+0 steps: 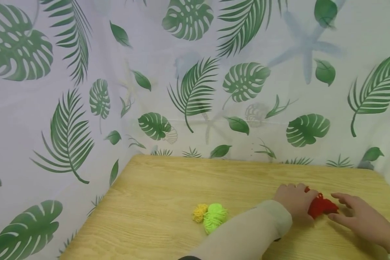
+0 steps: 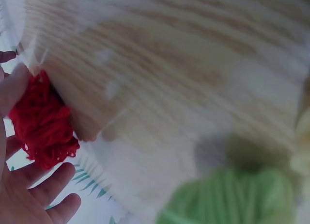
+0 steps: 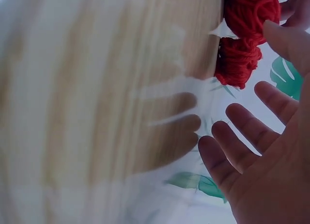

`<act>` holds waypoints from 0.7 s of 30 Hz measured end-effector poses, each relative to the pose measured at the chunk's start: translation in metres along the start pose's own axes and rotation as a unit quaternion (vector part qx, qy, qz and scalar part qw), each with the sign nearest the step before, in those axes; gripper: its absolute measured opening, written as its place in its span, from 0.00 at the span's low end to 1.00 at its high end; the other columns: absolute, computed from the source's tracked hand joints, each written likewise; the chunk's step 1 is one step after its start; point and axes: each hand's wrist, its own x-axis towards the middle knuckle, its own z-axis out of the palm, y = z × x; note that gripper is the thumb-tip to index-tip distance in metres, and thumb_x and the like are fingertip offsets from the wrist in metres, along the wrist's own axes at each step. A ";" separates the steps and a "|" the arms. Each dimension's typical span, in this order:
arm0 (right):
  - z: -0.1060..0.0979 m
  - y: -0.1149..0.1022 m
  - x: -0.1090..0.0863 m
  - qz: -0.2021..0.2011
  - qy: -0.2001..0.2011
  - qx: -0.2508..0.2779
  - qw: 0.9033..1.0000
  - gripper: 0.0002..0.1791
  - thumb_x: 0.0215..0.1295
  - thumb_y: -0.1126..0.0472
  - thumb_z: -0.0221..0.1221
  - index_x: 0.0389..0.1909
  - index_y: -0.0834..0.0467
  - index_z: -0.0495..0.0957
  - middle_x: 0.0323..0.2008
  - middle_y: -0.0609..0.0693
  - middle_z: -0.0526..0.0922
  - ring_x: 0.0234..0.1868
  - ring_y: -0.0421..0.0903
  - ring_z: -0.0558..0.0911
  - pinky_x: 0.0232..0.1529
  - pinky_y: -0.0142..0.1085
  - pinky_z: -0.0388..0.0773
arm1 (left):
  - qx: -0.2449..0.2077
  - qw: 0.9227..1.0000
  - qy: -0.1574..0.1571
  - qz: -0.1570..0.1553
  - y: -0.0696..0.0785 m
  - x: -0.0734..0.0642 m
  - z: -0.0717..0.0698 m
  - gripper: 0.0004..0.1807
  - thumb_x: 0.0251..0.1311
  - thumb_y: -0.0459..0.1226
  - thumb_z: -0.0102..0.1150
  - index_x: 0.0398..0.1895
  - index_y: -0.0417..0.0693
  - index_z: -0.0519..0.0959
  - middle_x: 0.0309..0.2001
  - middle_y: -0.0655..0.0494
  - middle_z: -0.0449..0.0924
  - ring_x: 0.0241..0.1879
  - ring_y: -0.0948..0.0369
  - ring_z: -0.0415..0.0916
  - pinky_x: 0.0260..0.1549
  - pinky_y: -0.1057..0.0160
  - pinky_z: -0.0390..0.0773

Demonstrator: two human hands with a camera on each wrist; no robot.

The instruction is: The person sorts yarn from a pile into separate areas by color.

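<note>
Red yarn [image 1: 319, 207] in two bunched lumps lies toward the right side of the wooden table [image 1: 156, 187]. My left hand [image 1: 294, 203] is palm-down over its left side and hides part of it. In the left wrist view, that thumb lies against the red yarn [image 2: 43, 122], while the other fingers are spread behind and below it. To the right of the yarn, my right hand [image 1: 360, 216] has its thumb and fingers apart. The right wrist view shows those fingers spread and straightish, with the thumb near the upper red lump [image 3: 252, 13] and the smaller lump [image 3: 237, 64] beyond.
A bright green yarn ball [image 1: 214, 217] sits mid-table, left of my left forearm, which overlaps its lower edge. Beside it is a smaller yellow yarn ball [image 1: 200, 213]. A leaf-printed white cloth [image 1: 182, 90] hangs behind and left of the table.
</note>
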 end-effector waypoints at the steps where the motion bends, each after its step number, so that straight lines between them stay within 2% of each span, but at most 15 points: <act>1: 0.000 0.001 -0.001 -0.002 0.002 -0.001 1.000 0.49 0.65 0.37 0.63 0.67 0.75 0.63 0.59 0.81 0.68 0.56 0.79 0.69 0.47 0.72 0.71 | 0.001 1.000 -0.001 0.004 -0.001 0.000 0.000 0.44 0.49 0.72 0.63 0.71 0.88 0.58 0.63 0.79 0.63 0.54 0.69 0.67 0.52 0.64 0.68; 9: -0.005 -0.005 0.000 -0.018 0.028 -0.008 0.999 0.51 0.62 0.35 0.65 0.68 0.72 0.64 0.60 0.79 0.68 0.58 0.76 0.67 0.48 0.74 0.68 | -0.003 0.999 0.000 0.049 -0.021 -0.010 -0.011 0.49 0.45 0.76 0.61 0.73 0.86 0.56 0.65 0.78 0.64 0.62 0.69 0.64 0.59 0.62 0.66; 13: -0.006 -0.012 0.000 -0.039 0.041 -0.002 0.998 0.48 0.63 0.38 0.66 0.68 0.71 0.65 0.61 0.77 0.69 0.59 0.75 0.66 0.49 0.74 0.67 | -0.010 0.998 -0.001 0.058 -0.035 -0.021 -0.015 0.52 0.46 0.76 0.59 0.76 0.84 0.51 0.70 0.76 0.60 0.67 0.67 0.60 0.66 0.60 0.62; 21: -0.007 -0.035 -0.003 -0.055 0.047 0.007 0.997 0.48 0.61 0.38 0.68 0.69 0.70 0.65 0.64 0.74 0.68 0.62 0.75 0.64 0.51 0.75 0.64 | -0.021 0.997 0.004 0.071 -0.064 -0.049 -0.024 0.54 0.49 0.77 0.55 0.79 0.81 0.48 0.73 0.75 0.56 0.72 0.66 0.55 0.70 0.59 0.58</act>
